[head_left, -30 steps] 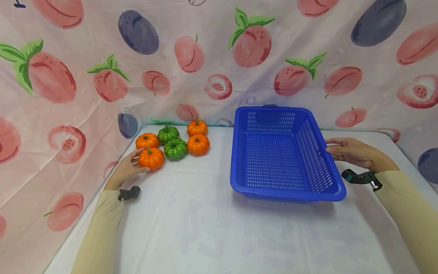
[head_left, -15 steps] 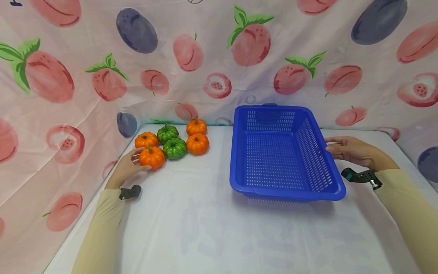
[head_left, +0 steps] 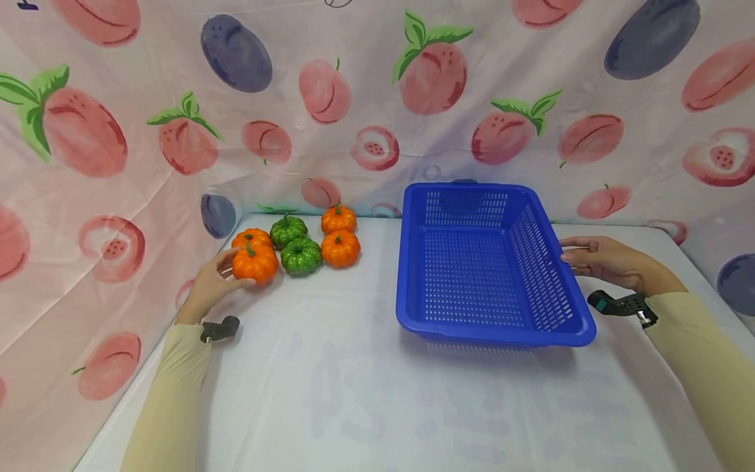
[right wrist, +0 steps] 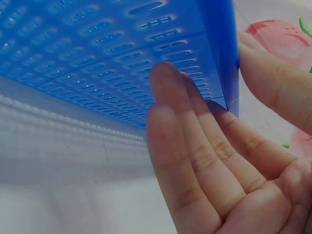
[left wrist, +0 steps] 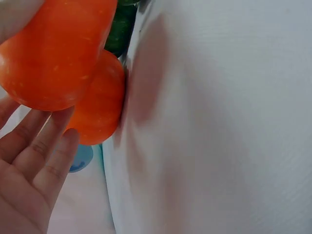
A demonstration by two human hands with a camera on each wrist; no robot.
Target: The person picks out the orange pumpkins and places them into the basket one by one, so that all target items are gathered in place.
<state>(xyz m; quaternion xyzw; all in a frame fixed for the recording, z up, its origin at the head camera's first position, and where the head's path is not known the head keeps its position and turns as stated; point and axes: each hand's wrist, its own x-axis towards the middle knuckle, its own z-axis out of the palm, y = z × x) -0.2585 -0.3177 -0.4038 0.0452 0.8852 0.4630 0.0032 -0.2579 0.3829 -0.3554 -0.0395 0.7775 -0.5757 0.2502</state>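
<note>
The left hand (head_left: pixel 211 283) holds 1 orange pumpkin (head_left: pixel 255 265) between thumb and fingers, seemingly just off the white surface (head_left: pixel 354 387), perhaps so it can't roll. Well apart, the right hand (head_left: pixel 610 263) pinches the blue basket (head_left: pixel 474 278) by its right rim, maybe keeping it still. Farther back, 2 green pumpkins (head_left: pixel 301 257) and 3 other orange pumpkins (head_left: pixel 341 249) sit near one another.

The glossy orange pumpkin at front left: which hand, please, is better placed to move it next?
Probably the left hand: it holds that glossy orange pumpkin, while the right hand is at the blue perforated plastic basket.
</note>
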